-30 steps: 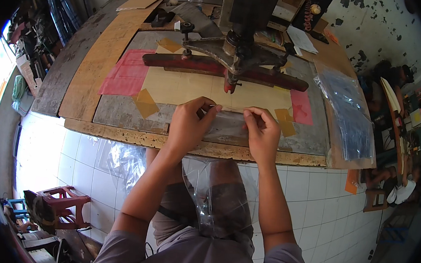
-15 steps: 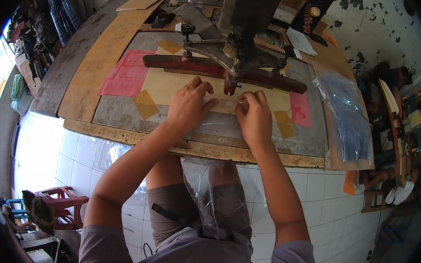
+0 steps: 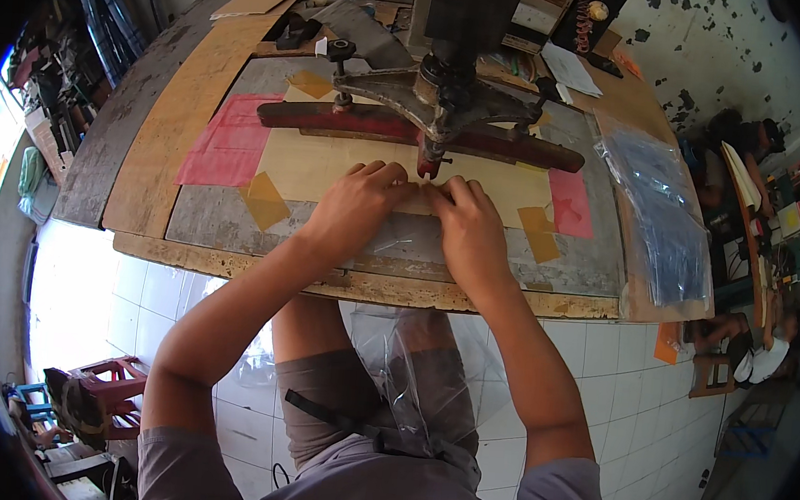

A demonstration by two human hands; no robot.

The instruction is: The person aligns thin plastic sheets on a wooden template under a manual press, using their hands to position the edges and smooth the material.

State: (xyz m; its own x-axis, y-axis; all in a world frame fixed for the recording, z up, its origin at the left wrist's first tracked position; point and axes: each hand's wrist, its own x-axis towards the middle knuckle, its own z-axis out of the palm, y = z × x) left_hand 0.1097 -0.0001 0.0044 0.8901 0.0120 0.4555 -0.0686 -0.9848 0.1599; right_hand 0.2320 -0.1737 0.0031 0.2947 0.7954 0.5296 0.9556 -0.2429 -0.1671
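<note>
My left hand and my right hand meet at the near edge of a pale yellow sheet, with thumbs and fingertips pinched close together. What lies between the fingertips is too small and hidden to make out. Tan tape and pink patches border the sheet on a grey metal plate. Just beyond my fingers hangs the dark red crossbar of a press, its small forked red tip close above them. A thin transparent strip lies on the plate near my hands.
Flat plastic-wrapped packs lie on the table's right side. The press column rises at the back centre. Clear plastic hangs from the table's front edge over my legs. Red stools stand at lower left; another person sits at far right.
Both hands have moved toward each other, and their fingertips now meet below the forked tip. Before, a gap lay between them. The view has shifted slightly.
</note>
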